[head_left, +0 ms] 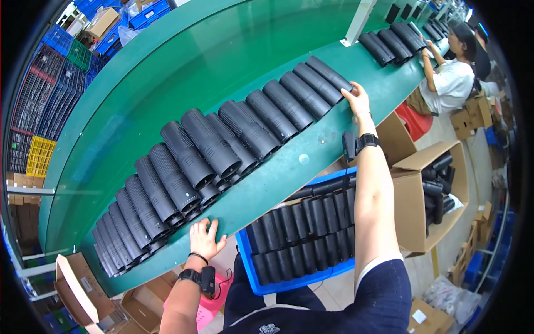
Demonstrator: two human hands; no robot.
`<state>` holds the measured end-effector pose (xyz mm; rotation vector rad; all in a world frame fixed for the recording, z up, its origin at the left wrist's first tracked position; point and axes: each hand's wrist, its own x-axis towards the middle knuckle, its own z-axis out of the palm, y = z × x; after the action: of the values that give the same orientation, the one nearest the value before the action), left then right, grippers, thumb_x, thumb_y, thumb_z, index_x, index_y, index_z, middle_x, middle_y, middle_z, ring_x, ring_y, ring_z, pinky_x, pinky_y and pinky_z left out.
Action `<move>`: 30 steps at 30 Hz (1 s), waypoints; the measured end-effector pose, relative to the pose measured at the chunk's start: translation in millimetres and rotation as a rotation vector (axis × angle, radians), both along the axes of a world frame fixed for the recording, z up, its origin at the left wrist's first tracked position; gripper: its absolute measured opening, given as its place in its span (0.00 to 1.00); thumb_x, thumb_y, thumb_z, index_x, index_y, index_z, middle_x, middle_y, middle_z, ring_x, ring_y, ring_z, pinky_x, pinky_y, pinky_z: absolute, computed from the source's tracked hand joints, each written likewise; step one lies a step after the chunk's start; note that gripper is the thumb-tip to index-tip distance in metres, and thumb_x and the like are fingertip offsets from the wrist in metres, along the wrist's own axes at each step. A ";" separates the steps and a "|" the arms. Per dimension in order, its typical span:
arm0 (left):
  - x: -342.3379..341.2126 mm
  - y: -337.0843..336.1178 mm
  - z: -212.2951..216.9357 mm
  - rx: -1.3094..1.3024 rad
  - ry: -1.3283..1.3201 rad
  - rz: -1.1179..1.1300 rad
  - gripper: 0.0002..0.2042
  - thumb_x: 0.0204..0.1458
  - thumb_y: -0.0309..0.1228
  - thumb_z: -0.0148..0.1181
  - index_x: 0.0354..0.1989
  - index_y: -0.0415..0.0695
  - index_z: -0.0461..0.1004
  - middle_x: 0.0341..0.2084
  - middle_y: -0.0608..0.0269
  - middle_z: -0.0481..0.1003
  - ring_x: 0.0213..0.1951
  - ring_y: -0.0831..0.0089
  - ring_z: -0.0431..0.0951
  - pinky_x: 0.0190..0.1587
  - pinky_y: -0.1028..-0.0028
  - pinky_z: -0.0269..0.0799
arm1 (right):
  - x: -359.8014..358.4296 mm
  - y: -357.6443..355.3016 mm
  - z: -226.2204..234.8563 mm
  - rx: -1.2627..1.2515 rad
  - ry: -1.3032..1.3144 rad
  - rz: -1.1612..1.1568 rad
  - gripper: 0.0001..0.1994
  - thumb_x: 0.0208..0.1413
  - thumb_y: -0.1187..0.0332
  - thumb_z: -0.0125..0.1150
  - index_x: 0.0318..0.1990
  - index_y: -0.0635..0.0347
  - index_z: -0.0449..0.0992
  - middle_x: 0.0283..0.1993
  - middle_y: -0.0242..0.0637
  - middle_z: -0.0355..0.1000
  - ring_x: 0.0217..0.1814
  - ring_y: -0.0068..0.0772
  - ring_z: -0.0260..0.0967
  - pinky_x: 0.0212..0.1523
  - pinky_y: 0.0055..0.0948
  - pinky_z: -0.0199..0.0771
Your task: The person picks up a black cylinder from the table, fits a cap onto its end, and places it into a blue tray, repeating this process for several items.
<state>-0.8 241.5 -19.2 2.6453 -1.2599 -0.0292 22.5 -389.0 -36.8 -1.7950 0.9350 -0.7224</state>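
Head view: right hand (359,101) touches black tube (329,75); carton (436,322) bears white label (419,316).

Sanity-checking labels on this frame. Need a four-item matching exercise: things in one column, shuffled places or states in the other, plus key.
Things
1. right hand
2. left hand
3. blue bin
4. yellow crate

Places or states
A. at the far left of the picture
B. at the right end of the long row of black tubes
C. filled with rows of black tubes
D. by the green table's near edge, holding nothing

Pairs: 1-B, 2-D, 3-C, 4-A
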 end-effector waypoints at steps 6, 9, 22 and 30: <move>1.0 -0.6 -8.6 0.014 -0.064 -0.016 0.27 0.39 0.41 0.64 0.50 0.44 0.68 0.42 0.51 0.63 0.42 0.53 0.65 0.46 0.56 0.63 | -65.2 52.7 16.7 0.167 -0.280 0.000 0.21 0.57 0.60 0.61 0.53 0.62 0.71 0.48 0.41 0.73 0.51 0.28 0.69 0.51 0.29 0.67; 7.8 0.8 -1.3 0.019 -0.027 0.014 0.27 0.40 0.41 0.64 0.50 0.44 0.68 0.43 0.52 0.63 0.42 0.54 0.65 0.46 0.58 0.62 | -135.9 117.9 13.2 0.734 -0.367 0.464 0.14 0.60 0.60 0.55 0.40 0.64 0.74 0.38 0.33 0.75 0.38 0.23 0.71 0.39 0.21 0.68; 4.0 1.4 -13.5 0.011 -0.058 -0.014 0.27 0.39 0.43 0.65 0.50 0.46 0.68 0.42 0.54 0.64 0.43 0.55 0.65 0.46 0.59 0.63 | -204.7 442.5 -203.8 0.366 0.861 0.476 0.40 0.42 0.58 0.72 0.62 0.61 0.58 0.57 0.53 0.67 0.60 0.54 0.64 0.59 0.39 0.65; 8.9 -7.0 -6.1 -0.012 -0.025 -0.020 0.28 0.41 0.41 0.63 0.51 0.43 0.67 0.43 0.52 0.63 0.43 0.54 0.64 0.47 0.58 0.63 | -254.1 386.7 -129.4 0.811 0.001 0.454 0.42 0.42 0.83 0.67 0.65 0.61 0.50 0.61 0.41 0.62 0.66 0.34 0.58 0.64 0.33 0.60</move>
<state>8.0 234.4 -25.3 2.6310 -1.2908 0.0080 -231.6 -2.3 -166.2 -1.1984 0.6429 -0.0218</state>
